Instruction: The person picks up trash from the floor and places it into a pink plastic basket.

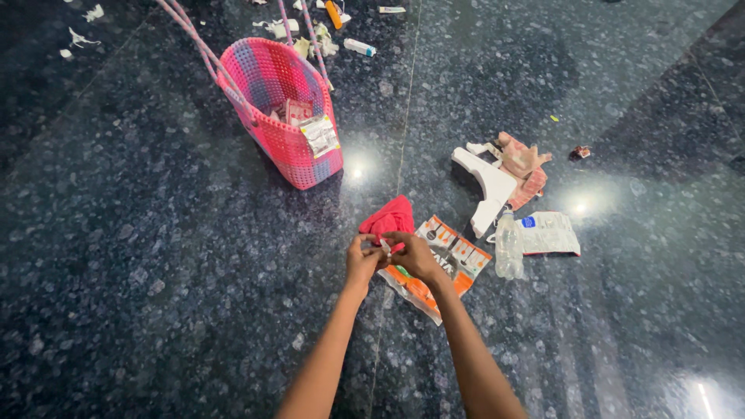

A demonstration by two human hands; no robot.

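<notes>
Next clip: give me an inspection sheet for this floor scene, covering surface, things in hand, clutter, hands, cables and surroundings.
Surface: dark speckled stone floor, glossy, with light glare.
Things in hand: small white item pinched between both hands, over a red cloth and an orange-white packet.
Clutter: pink basket holding packets; white plastic piece; clear bottle; white pouch; pink cloth; paper scraps.
Hands: left hand and right hand meet, fingertips closed.
Cables: nothing seen.
Surroundings: nothing seen beyond the floor.
</notes>
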